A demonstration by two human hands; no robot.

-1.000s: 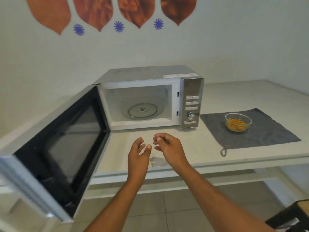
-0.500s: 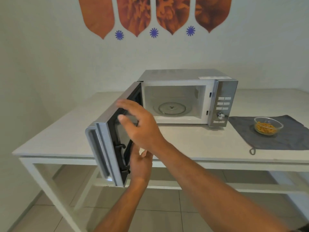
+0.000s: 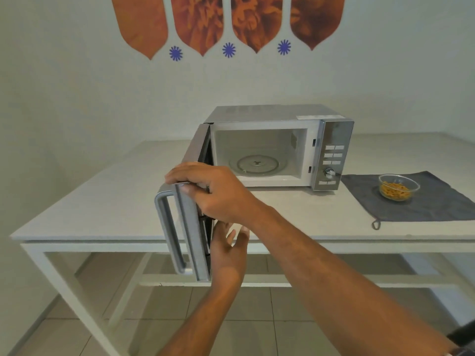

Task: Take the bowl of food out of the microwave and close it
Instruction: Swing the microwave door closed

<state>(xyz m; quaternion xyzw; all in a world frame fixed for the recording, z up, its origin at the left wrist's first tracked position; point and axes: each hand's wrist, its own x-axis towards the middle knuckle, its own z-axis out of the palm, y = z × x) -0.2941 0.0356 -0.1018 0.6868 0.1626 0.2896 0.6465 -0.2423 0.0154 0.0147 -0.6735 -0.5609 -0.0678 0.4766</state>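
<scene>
The silver microwave (image 3: 331, 134) stands on the white table (image 3: 102, 201), its cavity showing only the glass turntable (image 3: 257, 164). Its door (image 3: 191, 227) swings out towards me, edge-on, handle on the left. My right hand (image 3: 216, 194) is closed over the door's top corner, fingers over the outer face. My left hand (image 3: 227, 250) is below it by the door's inner side, fingers loosely apart, holding nothing. The glass bowl of orange food (image 3: 397, 187) sits on a grey cloth (image 3: 437, 204) to the right of the microwave.
The table's front edge runs just behind my hands, with a lower crossbar and tiled floor (image 3: 244, 325) beneath. Orange leaf-shaped decorations (image 3: 203, 21) hang on the wall behind. A dark object (image 3: 465, 335) shows at the bottom right corner.
My right hand reached left and took hold of the door's top corner. The door has swung partway towards closing. My view shifted back and to the left.
</scene>
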